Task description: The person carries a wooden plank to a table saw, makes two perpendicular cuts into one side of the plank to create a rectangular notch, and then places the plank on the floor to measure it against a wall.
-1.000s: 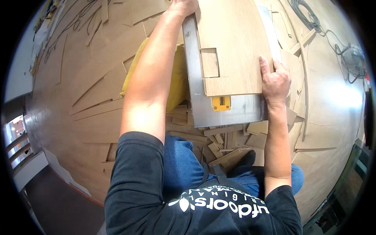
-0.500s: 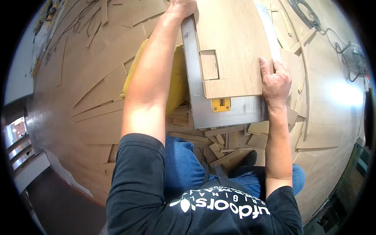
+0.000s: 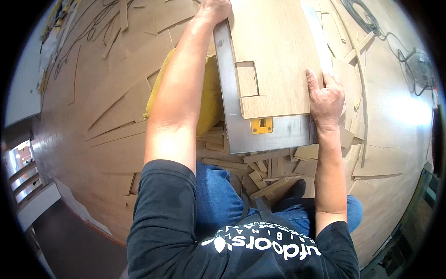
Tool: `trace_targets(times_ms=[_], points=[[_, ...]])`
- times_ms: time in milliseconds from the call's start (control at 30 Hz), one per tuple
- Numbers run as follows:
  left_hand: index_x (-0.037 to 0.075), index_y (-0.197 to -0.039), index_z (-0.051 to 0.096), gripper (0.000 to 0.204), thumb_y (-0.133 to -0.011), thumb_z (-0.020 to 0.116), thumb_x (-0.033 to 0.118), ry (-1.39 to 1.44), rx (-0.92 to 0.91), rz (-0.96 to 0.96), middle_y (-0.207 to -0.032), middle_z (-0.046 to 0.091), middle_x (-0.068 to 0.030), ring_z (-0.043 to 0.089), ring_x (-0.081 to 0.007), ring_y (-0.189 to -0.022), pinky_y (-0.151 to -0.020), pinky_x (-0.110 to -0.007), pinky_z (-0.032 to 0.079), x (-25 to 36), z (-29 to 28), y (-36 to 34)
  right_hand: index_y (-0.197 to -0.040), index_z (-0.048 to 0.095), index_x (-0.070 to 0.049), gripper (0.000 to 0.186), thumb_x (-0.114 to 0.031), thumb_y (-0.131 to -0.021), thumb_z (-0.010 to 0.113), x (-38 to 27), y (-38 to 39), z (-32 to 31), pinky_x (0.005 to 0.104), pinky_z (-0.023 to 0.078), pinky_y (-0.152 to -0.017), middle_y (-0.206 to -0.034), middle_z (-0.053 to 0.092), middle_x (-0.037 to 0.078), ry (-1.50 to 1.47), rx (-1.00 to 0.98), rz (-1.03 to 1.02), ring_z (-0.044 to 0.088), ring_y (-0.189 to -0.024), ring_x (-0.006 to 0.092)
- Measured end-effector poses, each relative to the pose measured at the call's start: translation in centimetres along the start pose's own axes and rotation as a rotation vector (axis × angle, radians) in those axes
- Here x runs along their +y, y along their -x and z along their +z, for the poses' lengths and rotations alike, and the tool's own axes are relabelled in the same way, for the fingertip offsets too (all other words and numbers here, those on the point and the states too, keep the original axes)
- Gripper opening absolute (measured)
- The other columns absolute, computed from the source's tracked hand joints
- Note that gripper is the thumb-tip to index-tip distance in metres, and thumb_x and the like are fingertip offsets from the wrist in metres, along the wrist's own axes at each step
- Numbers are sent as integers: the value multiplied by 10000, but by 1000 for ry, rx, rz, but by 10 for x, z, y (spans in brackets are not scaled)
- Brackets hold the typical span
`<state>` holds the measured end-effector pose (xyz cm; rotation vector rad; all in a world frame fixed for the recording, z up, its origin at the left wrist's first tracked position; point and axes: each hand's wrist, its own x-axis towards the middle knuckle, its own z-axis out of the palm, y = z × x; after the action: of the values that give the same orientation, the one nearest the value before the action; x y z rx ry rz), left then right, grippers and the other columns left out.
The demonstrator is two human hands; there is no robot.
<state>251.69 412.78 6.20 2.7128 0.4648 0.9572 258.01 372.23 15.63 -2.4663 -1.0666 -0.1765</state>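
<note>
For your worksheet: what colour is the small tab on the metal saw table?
Yellow tab, head view.

Wood offcuts (image 3: 265, 174) piled on the floor under the saw table edge. Long plank strips (image 3: 116, 116) scattered left. Yellow cushion-like thing (image 3: 209, 100) beside the table. Coiled cable (image 3: 367, 21) top right.

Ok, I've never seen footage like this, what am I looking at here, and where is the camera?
The camera sits on a person's head and looks down through a fisheye lens, so straight edges bend near the rim. The two bare arms rising from the lower edge are the person's own. A wooden plank with a notch cut in it lies on a grey metal saw table that has a yellow part near its front. The left hand rests at the plank's far left edge; the right hand presses its right edge. Wood offcuts litter the floor, and a cable lies at upper right.
</note>
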Motion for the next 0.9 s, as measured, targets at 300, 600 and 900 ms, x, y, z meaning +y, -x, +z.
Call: trace_targets(times_ms=[300, 600, 900], points=[[-73, -1247, 586, 367, -963, 373, 18, -17, -21, -17, -1302, 555, -261, 534, -385, -1239, -1098, -433, 426, -17, 7, 2, -1120, 704, 105, 652, -528, -971, 649, -6, -1, -3, 439, 563, -864, -1074, 687, 251, -23, -23, 9, 690, -996, 380], [-64, -1260, 587, 379, -939, 406, 24, -184, -60, 5, -1308, 556, -267, 534, -392, -1228, -1101, -439, 421, -16, 7, 3, -1154, 704, 67, 640, -540, -955, 664, -8, -1, -5, 437, 554, -785, -997, 670, 197, -47, -28, 35, 680, -904, 359], [-31, -1242, 614, 355, -947, 426, 30, -79, -13, -72, -1309, 567, -261, 534, -389, -1262, -1128, -432, 410, -24, -24, 17, -1165, 691, 86, 603, -480, -957, 684, -27, -1, -15, 446, 547, -864, -1041, 677, 258, -144, -86, 60, 679, -974, 399]])
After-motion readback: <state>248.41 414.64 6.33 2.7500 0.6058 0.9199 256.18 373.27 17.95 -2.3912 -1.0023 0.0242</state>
